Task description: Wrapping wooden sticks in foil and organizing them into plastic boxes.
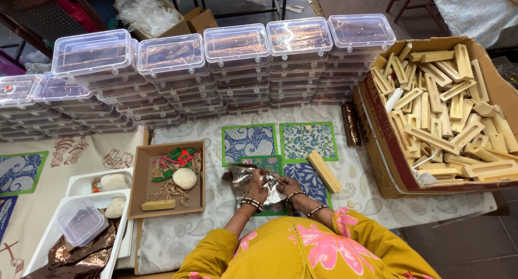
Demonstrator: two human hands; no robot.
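Observation:
My left hand (257, 189) and my right hand (287, 186) both grip a crumpled sheet of shiny silver-brown foil (244, 177), held low over the printed cloth in front of me. Under and beyond the foil lie several printed fabric squares (249, 142) in blue and green. A small stack of pale wooden sticks (324, 171) rests just right of my right hand. Bangles circle both wrists, and yellow sleeves cover my arms.
A brown tray (141, 176) at left holds threads, a white oval piece and a wooden block. White trays (81, 184) sit further left with a clear box and brown foil. Stacked clear lidded boxes (237, 58) line the back. A cardboard carton (377, 144) of wooden pieces stands right.

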